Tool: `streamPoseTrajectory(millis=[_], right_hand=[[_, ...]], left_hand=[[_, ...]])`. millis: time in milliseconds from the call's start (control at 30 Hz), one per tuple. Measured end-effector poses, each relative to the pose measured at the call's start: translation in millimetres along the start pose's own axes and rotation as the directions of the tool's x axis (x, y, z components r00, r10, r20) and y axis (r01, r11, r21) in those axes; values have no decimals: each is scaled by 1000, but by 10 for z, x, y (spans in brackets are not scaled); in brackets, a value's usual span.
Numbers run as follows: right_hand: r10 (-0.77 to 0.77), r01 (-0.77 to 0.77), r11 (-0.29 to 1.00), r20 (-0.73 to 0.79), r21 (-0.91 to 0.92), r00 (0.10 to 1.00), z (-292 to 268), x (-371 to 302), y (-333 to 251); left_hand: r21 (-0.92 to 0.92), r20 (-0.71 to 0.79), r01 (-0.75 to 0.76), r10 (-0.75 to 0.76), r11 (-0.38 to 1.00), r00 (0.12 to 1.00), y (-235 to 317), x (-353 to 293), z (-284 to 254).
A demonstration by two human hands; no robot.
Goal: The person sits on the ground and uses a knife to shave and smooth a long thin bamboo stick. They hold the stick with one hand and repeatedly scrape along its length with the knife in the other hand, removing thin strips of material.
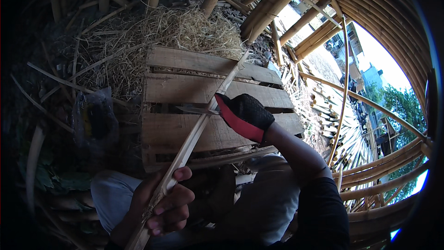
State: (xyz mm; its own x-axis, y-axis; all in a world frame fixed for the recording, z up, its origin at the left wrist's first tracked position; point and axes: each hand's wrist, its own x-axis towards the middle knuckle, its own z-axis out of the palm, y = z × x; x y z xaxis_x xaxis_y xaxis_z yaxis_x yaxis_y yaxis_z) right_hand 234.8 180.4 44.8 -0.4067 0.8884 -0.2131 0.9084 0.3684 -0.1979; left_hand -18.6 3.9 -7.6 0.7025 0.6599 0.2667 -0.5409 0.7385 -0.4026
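A long split bamboo strip (188, 148) runs from the lower edge up and away to the right, over a slatted wooden crate top (180, 89). Bare and wrapped round the strip's near part is my left hand (169, 203), its fingers closed. My right hand (245, 115), in a black and red glove, is closed round a knife whose handle is hidden in the grip. The knife's blade (192, 109) points left and lies across the strip around its middle. The strip's far end tapers to a point beyond the glove.
A heap of pale shavings (185, 30) lies behind the crate. A clear plastic bag (95, 115) with something dark inside is at the left. Bamboo posts (273, 7) rise at the back, and many cut bamboo poles (340, 129) lie stacked at the right. My bent knees flank the crate's near side.
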Motion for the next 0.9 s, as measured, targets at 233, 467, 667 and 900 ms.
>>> streamPoseTrajectory(millis=[233, 467, 667, 900], right_hand=[[-30, 29, 1000, -85, -10, 996, 220, -27, -1], [220, -239, 968, -189, -83, 957, -40, 233, 315], [116, -155, 982, -298, -109, 947, -38, 238, 951], [139, -138, 990, 40, -37, 989, -39, 215, 167]], left_hand=[[-62, 51, -11, 15, 998, 999, -22, 17, -38], [-44, 56, -2, 4, 999, 998, -48, -2, -19], [-49, 60, 68, -65, 996, 996, -8, 57, -36], [-31, 3, -25, 25, 999, 1000, -42, -67, 29]])
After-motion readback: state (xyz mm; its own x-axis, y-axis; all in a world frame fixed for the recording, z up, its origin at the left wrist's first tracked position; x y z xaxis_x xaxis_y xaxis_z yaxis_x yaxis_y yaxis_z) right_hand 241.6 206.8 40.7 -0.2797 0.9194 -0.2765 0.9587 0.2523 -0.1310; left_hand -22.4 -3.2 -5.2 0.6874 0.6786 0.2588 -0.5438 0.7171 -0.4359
